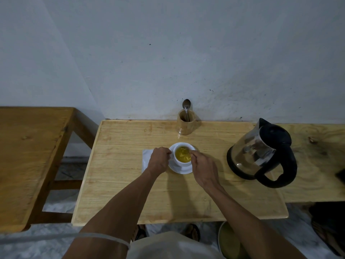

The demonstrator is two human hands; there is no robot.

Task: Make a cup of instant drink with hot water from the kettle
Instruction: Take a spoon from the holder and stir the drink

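Note:
A white cup [182,163] holds yellow-green liquid and stands on a white saucer [183,171] in the middle of the light wooden table [130,184]. My left hand [158,162] has its fingers curled against the saucer's left rim, right beside the cup. My right hand [202,169] pinches the cup's right rim; what lies between the fingertips is hidden. The steel and black kettle [261,152] stands to the right of the cup, handle towards me.
A wooden holder [186,126] with a metal spoon [186,105] stands at the back against the wall. A white paper napkin [145,157] lies partly under my left hand. A darker wooden table [28,156] is to the left, a gap between.

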